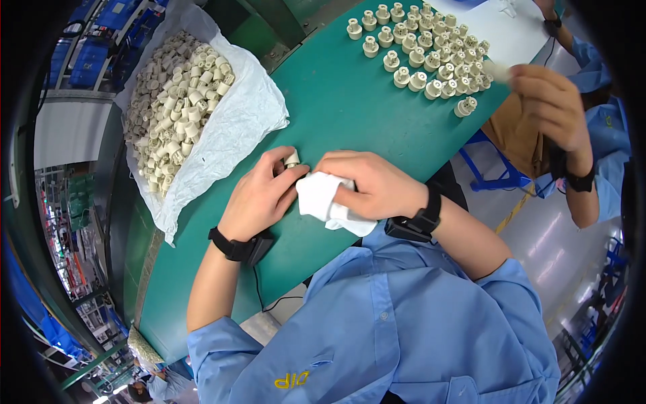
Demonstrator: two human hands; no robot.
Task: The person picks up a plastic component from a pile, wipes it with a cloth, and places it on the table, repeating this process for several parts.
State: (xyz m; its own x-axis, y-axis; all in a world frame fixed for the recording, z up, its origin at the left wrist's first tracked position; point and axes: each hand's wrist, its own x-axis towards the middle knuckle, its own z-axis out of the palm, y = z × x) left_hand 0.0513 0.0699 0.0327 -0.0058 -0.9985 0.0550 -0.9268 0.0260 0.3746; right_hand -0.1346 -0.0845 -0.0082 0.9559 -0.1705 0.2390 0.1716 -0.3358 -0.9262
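Table (pixel 323 101): green, running diagonally
Floor (pixel 538 236): shiny grey, yellow line (pixel 515 212)
Stool (pixel 515 178): blue, beside the table's right edge
Rack (pixel 84 95): blue bins (pixel 87 66), upper left

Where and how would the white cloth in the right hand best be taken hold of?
Best pinch the white cloth by its lower folds, probably coming from the person's body side: the right hand clasps it from above and the right, leaving those bunched folds exposed.
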